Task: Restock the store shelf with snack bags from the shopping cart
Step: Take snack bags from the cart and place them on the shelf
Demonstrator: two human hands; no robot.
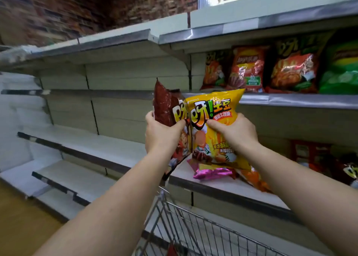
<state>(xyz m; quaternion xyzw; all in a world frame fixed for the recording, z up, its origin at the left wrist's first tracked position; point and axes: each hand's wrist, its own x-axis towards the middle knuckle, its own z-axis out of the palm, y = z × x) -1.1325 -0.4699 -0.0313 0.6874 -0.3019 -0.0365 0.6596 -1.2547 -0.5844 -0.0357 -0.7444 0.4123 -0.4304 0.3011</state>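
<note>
head: worn on the person's head (wide-angle, the only view) | faces forward, tilted slightly up at the shelf (251,192) | close, arm's reach | shopping cart (193,226) at the bottom edge

Brick wall (93,9), wooden floor (21,224)
</note>
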